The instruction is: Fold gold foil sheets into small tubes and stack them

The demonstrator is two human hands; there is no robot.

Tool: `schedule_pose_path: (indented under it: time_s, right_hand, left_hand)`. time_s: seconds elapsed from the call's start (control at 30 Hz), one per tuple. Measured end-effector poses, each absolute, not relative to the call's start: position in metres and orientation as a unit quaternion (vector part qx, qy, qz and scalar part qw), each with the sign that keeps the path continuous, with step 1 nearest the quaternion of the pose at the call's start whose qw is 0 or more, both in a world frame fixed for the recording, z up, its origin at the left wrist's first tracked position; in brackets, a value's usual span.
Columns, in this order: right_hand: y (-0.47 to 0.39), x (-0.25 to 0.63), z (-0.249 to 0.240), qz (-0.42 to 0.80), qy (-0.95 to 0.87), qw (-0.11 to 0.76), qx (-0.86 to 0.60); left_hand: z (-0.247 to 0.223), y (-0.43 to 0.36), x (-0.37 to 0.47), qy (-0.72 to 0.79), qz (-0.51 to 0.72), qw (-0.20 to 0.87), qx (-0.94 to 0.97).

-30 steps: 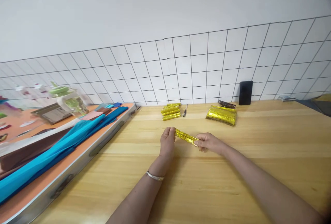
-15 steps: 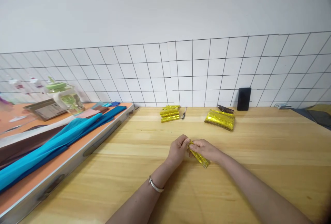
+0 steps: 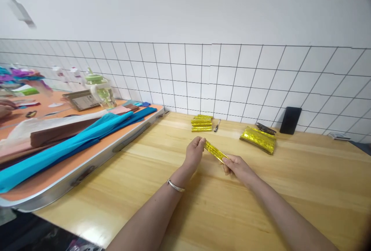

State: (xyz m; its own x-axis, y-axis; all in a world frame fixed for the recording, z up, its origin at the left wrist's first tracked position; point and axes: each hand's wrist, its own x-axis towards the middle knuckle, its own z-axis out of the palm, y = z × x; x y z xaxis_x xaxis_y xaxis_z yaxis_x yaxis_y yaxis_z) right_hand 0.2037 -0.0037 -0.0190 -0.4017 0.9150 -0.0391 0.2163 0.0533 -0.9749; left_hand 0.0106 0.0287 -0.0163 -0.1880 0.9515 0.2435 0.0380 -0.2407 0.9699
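Note:
A narrow folded strip of shiny gold foil (image 3: 214, 151) is stretched between my hands above the wooden table. My left hand (image 3: 194, 151) is closed on its upper left end, a bracelet on that wrist. My right hand (image 3: 235, 166) pinches the lower right end between thumb and fingers. Beyond them lie several similar gold foil strips (image 3: 201, 124) in a small pile, with a pen (image 3: 217, 125) at their right. Farther right, a thicker flat stack of gold foil (image 3: 257, 139) rests on the table.
A dark clip-like object (image 3: 266, 128) lies behind the foil stack. A black phone (image 3: 290, 120) leans on the tiled wall. On the left, an orange-topped table (image 3: 116, 139) holds blue cloth or paper (image 3: 72, 144), a box (image 3: 81, 101) and a green-lidded bottle (image 3: 101, 90). Another person's hand (image 3: 6, 108) shows at the far left.
My hands have moved apart, the right one sliding to the strip's lower end, so more of the foil shows between them. The view has turned left.

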Motion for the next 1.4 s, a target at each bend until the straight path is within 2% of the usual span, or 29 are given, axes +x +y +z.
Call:
schedule_pose_path:
  time_s: [0.13,0.4,0.67,0.9,1.13,1.4]
  right_hand:
    - [0.001,0.205,-0.020,0.509,-0.646,0.366,-0.436]
    - [0.002,0.207,-0.017,0.497,-0.652,0.375,-0.432]
    - [0.001,0.200,-0.038,0.496,-0.639,0.382,-0.447]
    - [0.000,0.191,-0.036,0.498,-0.639,0.379,-0.448]
    - [-0.002,0.190,-0.040,0.501,-0.654,0.359,-0.439]
    - [-0.005,0.193,-0.038,0.505,-0.658,0.357,-0.429]
  left_hand:
    - [-0.016,0.029,0.013,0.485,0.614,0.394,0.482]
    - [-0.015,0.028,0.015,0.453,0.630,0.439,0.453]
    - [-0.029,0.015,0.039,0.374,0.615,0.546,0.429]
    - [-0.036,-0.004,0.068,0.302,0.568,0.649,0.406]
    - [-0.032,0.021,0.040,0.298,0.636,0.632,0.327]
    - [-0.027,0.027,0.023,0.296,0.647,0.624,0.321]
